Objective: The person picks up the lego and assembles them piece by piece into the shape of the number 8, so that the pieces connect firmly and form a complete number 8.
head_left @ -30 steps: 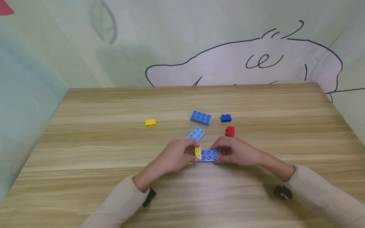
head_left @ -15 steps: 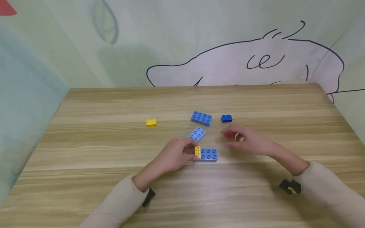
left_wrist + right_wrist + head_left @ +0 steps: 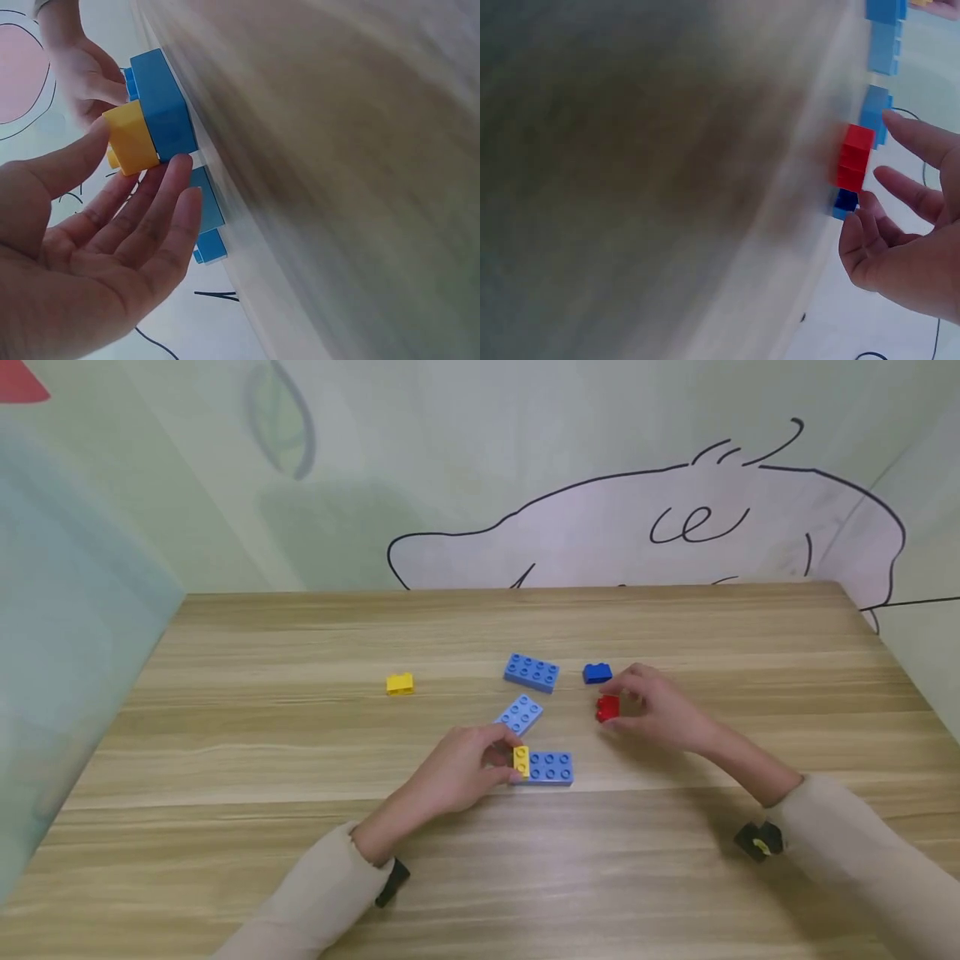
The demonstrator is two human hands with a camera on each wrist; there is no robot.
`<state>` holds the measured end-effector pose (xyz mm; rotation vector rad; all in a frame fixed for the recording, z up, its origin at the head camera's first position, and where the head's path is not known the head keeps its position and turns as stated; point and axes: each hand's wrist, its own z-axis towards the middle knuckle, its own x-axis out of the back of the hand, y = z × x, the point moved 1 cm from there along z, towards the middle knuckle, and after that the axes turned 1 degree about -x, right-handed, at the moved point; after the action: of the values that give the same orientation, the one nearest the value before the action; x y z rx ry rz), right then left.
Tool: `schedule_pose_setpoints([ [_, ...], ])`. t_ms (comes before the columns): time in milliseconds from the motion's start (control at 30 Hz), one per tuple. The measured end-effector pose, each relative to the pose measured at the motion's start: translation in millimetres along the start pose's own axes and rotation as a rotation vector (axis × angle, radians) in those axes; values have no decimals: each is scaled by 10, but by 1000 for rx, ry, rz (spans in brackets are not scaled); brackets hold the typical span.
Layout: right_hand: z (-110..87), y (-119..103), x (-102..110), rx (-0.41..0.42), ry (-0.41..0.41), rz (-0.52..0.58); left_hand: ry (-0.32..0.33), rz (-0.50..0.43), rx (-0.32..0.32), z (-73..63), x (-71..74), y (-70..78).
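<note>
My left hand pinches a small yellow brick between thumb and fingers. That brick sits on the left end of a blue brick lying on the table; the left wrist view shows the thumb against the yellow brick. My right hand is at a small red brick, its thumb and fingers spread on either side. In the right wrist view the fingers stand apart around the red brick, with no firm hold visible. The red brick's studs face left in the head view.
A light blue brick lies just beyond the left hand. Farther back are another blue brick, a small dark blue brick beside the right fingertips, and a yellow brick to the left. A wall with drawings stands behind the wooden table.
My right hand has let go of the blue brick's right end and moved right and away to the red brick. The left hand has stayed on the yellow brick.
</note>
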<state>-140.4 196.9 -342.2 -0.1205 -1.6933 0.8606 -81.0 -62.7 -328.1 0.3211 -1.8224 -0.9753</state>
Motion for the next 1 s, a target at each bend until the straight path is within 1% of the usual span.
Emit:
schedule_pose_setpoints([
  [133, 5, 32, -54, -28, 1, -6, -3, 2, 0, 8, -8, -7],
  [333, -2, 37, -64, -55, -4, -23, 2, 18, -5, 11, -12, -10],
  [600, -20, 31, -40, -59, -16, -33, 8, 28, -7, 8, -12, -6],
  [700, -32, 33, -23, -53, -6, -13, 6, 25, -7, 9, -12, -8],
  [867, -72, -5, 24, -21, 15, 50, 2, 25, 3, 13, -7, -11],
  [1000, -125, -102, 24, 18, -21, 116, 0, 26, 12, 13, 4, -6],
])
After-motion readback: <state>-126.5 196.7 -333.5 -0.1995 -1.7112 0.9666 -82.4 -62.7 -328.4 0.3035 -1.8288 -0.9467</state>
